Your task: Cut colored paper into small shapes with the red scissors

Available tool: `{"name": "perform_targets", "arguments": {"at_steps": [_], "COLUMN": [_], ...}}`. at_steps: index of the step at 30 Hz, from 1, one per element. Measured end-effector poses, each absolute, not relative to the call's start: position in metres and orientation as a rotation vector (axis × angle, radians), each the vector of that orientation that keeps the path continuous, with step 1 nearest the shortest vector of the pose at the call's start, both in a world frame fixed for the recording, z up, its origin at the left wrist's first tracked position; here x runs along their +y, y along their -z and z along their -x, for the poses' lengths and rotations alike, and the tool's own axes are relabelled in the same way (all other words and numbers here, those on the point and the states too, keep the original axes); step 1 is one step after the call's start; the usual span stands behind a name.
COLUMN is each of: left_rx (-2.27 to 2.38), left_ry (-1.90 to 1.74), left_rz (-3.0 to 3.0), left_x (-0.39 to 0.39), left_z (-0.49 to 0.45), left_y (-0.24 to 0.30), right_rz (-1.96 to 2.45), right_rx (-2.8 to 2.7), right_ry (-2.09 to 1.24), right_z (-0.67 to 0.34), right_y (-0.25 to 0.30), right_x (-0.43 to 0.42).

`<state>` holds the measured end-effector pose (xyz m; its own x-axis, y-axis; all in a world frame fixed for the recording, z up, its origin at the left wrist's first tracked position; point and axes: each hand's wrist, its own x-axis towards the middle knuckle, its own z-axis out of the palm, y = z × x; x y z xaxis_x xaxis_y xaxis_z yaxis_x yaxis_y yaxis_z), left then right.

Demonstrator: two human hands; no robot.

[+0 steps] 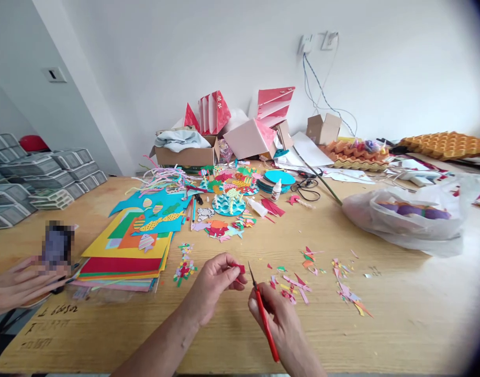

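In my left hand (220, 280) a small piece of red paper (240, 268) is pinched between thumb and fingers. My right hand (277, 314) grips a pair of red-handled scissors (264, 319), their dark tips pointing up beside the red paper, a small gap apart. Close to my right hand lie paper scraps (294, 287) in pink, red and yellow. Beyond my left hand rest several cut paper fish (217, 229) and a small heap of colourful bits (185, 270).
Stacked coloured sheets (124, 264) lie at left, near another person's hand (15, 285) by a pixelated phone-like object. Glue bottles (277, 190), blue discs (279, 178) and a cardboard box (185, 154) stand farther back. A plastic bag (404, 238) sits at right.
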<state>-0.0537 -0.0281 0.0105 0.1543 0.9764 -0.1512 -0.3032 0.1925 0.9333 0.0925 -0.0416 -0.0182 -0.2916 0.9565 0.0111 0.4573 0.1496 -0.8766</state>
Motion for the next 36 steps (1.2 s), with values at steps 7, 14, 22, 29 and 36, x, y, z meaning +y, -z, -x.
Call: {"name": "perform_targets", "arguments": {"at_steps": [7,14,22,29,36], "left_rx": [0.926,0.94,0.927,0.956,0.962], "left_ry": [-1.071,-1.058,-1.033,-1.039,-1.035], "left_rz": [-0.909,-0.929,-0.943,-0.94,-0.939], "left_x": [-0.028,-0.029,-0.027,-0.027,-0.025], "left_z": [0.05,0.05,0.05,0.049,0.048], "left_y": [-0.012,-0.015,-0.01,-0.013,-0.012], "right_rz": [1.366,1.331,1.356,1.359,1.405], "right_rx": [-1.899,-1.893,-1.874,-1.872,-1.917], "right_ry": [-1.073,-1.027,-1.006,-0.974,-0.972], "right_z": [-0.093,-0.095,-0.096,-0.099,-0.103], "right_y": [0.012,0.016,0.02,0.024,0.029], "right_x": [-0.043,-0.042,-0.041,-0.042,-0.043]}}
